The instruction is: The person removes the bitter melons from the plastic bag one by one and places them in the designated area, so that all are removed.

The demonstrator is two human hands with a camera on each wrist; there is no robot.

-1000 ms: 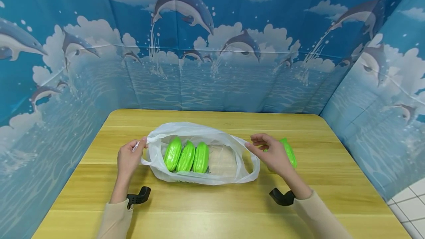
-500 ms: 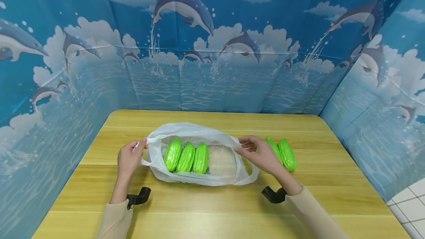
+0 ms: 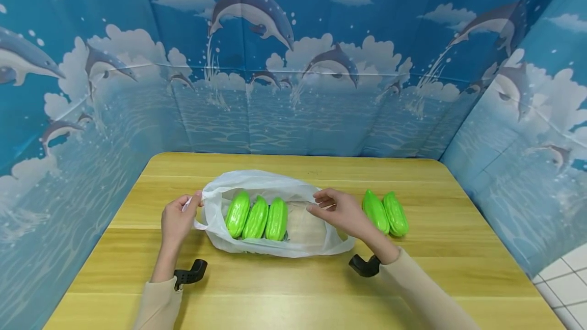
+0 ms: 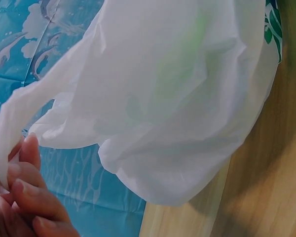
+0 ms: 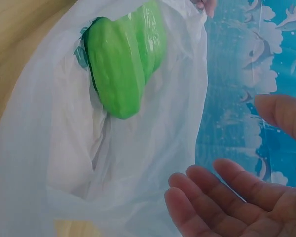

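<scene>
A white plastic carrier bag [image 3: 275,249] lies on the table, its mouth spread wide. Three bright green, ridged bitter melons [image 3: 255,218] sit side by side in its left part. My left hand [image 3: 179,220] pinches the bag's left handle between thumb and fingers; the left wrist view shows the handle [image 4: 5,128] bunched in them. Over the right edge of the opening is my right hand [image 3: 341,212], fingers relaxed and spread, holding nothing. In the right wrist view its palm and fingers [image 5: 222,195] are bare beside the bag's rim.
Two more bitter melons [image 3: 385,214] lie together on the table, just right of my right hand. The wooden table [image 3: 284,299] ends at a blue dolphin-print curtain [image 3: 293,116] behind and at the sides. Black wrist mounts [image 3: 365,266] jut inward from both forearms.
My right hand has moved left from beside the two loose melons to over the bag's opening, uncovering both melons. The left hand still holds the handle in the same place.
</scene>
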